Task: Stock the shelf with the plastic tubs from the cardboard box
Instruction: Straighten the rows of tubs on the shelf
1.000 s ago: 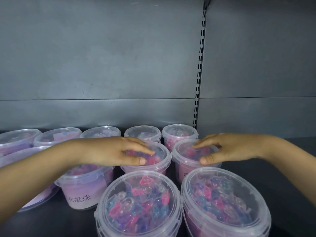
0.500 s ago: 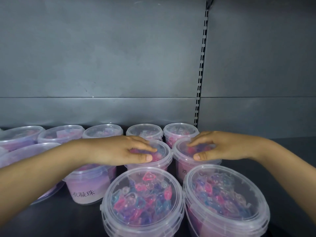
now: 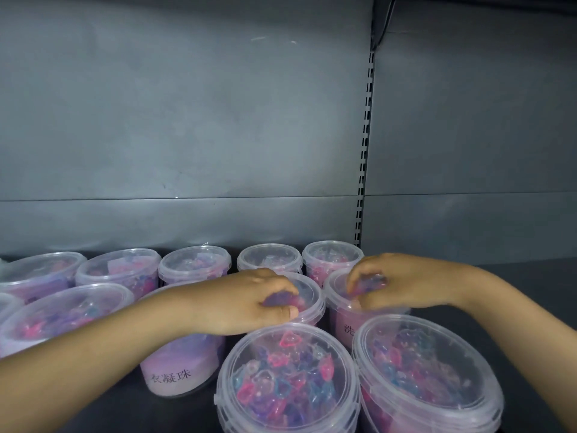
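Beyond and above the fingers, a grey metal back wall (image 3: 187,120) across most of the view. Under both hands, a dark shelf (image 3: 530,292), seen best to the right of the right fingers. Just past the right fingertips, up the wall, a slotted strip (image 3: 363,151). Short of both thumbs and nearest the camera, a front left tub (image 3: 290,379) and a front right tub (image 3: 427,379), side by side, clear lids on, pink, blue and purple pods inside. Left of the left fingers and partly under the forearm, a labelled tub (image 3: 181,364) with black characters on a purple wrap. Further left again, a far left tub (image 3: 62,310). Past the fingertips, along the wall, a back row of tubs (image 3: 195,264), five lids in view. Directly under the fingers, between the front pair and the back row, a middle left tub (image 3: 309,292) and a middle right tub (image 3: 343,320), both upright on the shelf and close together. On the middle left tub, the left hand (image 3: 243,301): fingers curled down onto the lid, thumb against the near rim, gripping from above. On the middle right tub, the right hand (image 3: 402,285): fingers hooked over the lid, thumb low at the near side, gripping likewise.
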`<state>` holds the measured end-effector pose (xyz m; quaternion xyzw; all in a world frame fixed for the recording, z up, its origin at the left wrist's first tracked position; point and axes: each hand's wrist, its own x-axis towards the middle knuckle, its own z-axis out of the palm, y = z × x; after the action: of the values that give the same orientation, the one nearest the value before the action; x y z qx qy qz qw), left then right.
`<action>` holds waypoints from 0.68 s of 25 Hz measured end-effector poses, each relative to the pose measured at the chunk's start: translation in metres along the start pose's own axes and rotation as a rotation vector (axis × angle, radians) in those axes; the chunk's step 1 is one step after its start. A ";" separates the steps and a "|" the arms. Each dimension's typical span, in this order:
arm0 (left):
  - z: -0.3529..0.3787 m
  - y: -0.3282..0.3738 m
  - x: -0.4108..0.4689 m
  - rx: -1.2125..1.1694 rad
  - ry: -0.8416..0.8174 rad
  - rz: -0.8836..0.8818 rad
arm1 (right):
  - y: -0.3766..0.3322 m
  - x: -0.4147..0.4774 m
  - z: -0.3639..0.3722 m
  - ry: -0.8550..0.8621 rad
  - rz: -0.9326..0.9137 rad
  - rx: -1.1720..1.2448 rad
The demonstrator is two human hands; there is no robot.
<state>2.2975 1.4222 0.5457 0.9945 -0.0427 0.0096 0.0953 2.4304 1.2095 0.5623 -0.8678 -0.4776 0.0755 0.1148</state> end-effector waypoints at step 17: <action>0.017 0.097 -0.186 0.518 0.466 -0.500 | -0.125 -0.125 0.039 0.184 -0.048 -0.342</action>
<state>2.1041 1.3392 0.5425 0.9366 0.2261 0.2210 -0.1509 2.2534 1.1736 0.5612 -0.8662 -0.4916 -0.0891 0.0104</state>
